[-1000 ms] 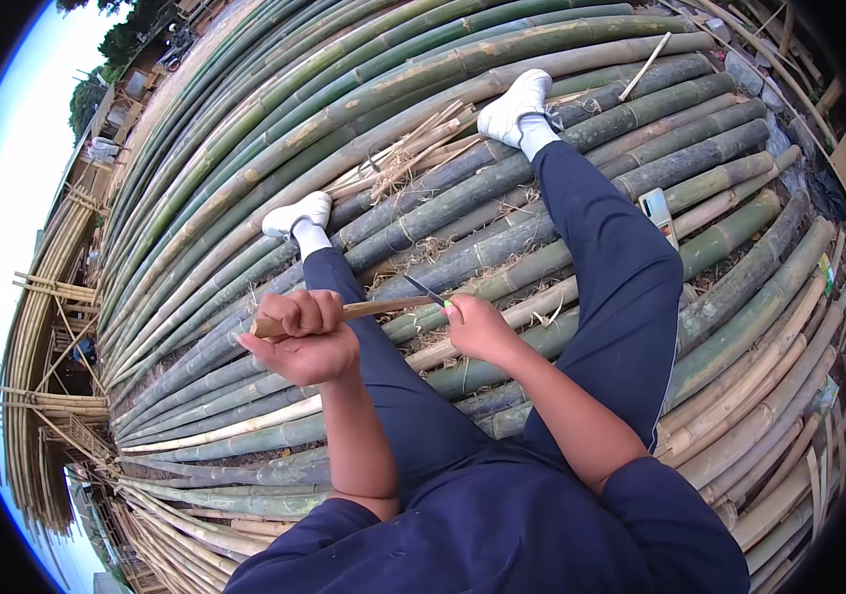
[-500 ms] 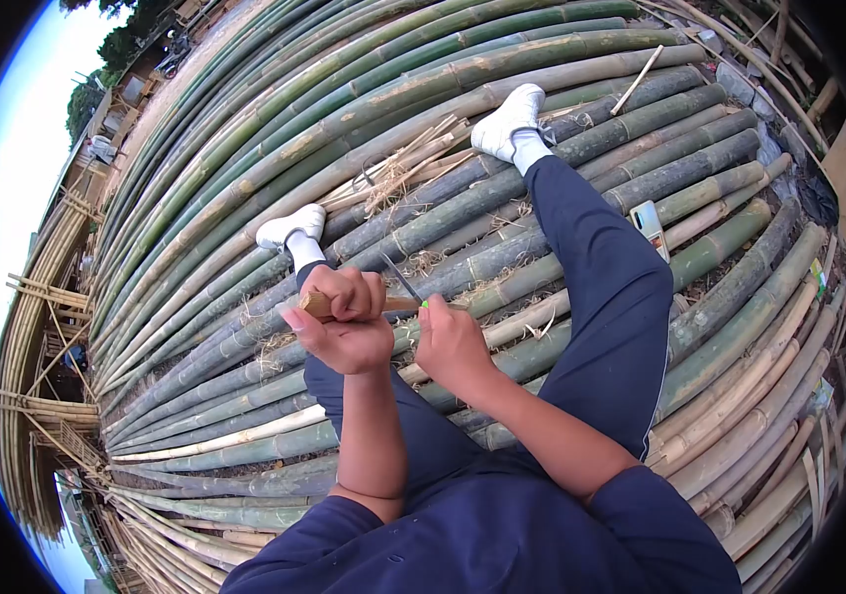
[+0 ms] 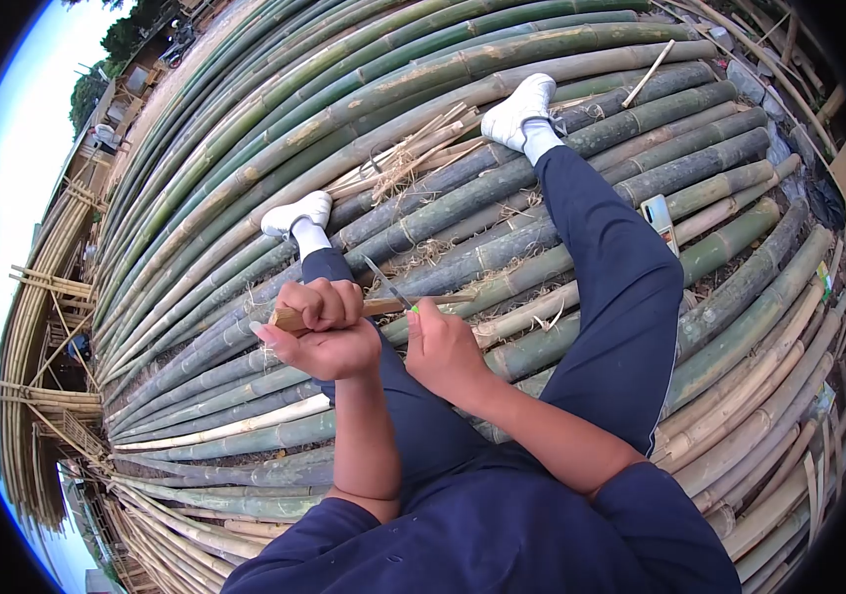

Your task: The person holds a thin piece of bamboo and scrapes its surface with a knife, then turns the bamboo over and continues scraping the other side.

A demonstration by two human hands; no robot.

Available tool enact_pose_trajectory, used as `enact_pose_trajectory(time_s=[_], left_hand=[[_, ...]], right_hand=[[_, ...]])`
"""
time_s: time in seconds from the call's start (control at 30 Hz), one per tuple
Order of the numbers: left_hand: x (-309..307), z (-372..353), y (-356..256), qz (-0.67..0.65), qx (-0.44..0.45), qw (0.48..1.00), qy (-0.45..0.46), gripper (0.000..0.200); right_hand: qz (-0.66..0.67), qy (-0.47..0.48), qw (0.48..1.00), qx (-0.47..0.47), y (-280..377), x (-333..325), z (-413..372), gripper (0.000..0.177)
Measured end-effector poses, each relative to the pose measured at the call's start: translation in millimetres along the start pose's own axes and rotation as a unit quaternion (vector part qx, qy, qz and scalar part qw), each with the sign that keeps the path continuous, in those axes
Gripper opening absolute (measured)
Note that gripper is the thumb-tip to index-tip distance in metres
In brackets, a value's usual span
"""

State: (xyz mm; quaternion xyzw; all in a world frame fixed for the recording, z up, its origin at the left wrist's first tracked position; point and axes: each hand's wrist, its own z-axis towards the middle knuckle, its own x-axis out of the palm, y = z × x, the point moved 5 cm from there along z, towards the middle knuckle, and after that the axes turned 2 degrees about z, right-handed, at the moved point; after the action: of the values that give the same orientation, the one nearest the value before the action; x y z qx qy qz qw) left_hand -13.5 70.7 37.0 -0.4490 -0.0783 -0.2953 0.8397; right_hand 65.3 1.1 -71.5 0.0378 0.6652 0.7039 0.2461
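My left hand (image 3: 326, 332) is closed around a split bamboo stick (image 3: 384, 306), whose thick end sticks out past the thumb side. The thin end of the stick reaches rightward beyond my right hand (image 3: 446, 351). That hand grips a small knife (image 3: 387, 282) with a bit of bright green at the handle. Its narrow blade slants up and to the left, crossing over the stick. Both hands are close together between my legs, above the bamboo poles (image 3: 423, 230).
I sit on long bamboo poles, legs spread, in white shoes (image 3: 519, 112). Split sticks and shavings (image 3: 405, 166) are piled between my feet. A phone (image 3: 658, 220) rests beside my right knee. Bamboo racks (image 3: 55, 287) stand at the left, and a loose stick (image 3: 649, 73) lies beyond my right foot.
The stick has turned from pointing its thick end at me to lying more sideways, its thin end now showing past the knife. Both hands have shifted slightly left, and the view has moved a little.
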Motion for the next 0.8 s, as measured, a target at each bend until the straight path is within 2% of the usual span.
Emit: enact_pose_trajectory(time_s=[0.13, 0.27, 0.33, 0.53, 0.67, 0.73, 0.77, 0.8], left_hand=[[-12, -2, -6, 0.038, 0.035, 0.996, -0.073, 0.055], [-37, -2, -17, 0.056, 0.049, 0.987, -0.144, 0.055], [-43, -8, -20, 0.049, 0.048, 0.988, -0.140, 0.054], [-63, -20, -34, 0.045, 0.039, 0.989, -0.134, 0.052], [-63, -19, -35, 0.013, 0.025, 0.994, -0.104, 0.052], [-60, -18, -34, -0.037, -0.009, 0.998, -0.045, 0.052], [-59, -19, -34, -0.056, -0.031, 0.997, -0.047, 0.054], [-53, -20, -37, -0.058, -0.031, 0.997, -0.046, 0.054]], right_hand=[[-0.008, -0.042, 0.999, 0.017, -54, 29, 1, 0.024], [-0.021, 0.026, 0.999, 0.026, -51, 34, 1, 0.022], [-0.072, -0.007, 0.997, -0.029, -52, 39, -1, 0.020], [-0.108, 0.003, 0.991, -0.073, -54, 52, -11, 0.020], [-0.063, -0.021, 0.994, -0.082, -53, 47, -13, 0.021], [-0.015, 0.018, 0.998, -0.053, -50, 38, -14, 0.025], [-0.006, 0.078, 0.997, -0.017, -51, 34, -13, 0.024], [-0.007, 0.076, 0.997, -0.017, -52, 27, -12, 0.024]])
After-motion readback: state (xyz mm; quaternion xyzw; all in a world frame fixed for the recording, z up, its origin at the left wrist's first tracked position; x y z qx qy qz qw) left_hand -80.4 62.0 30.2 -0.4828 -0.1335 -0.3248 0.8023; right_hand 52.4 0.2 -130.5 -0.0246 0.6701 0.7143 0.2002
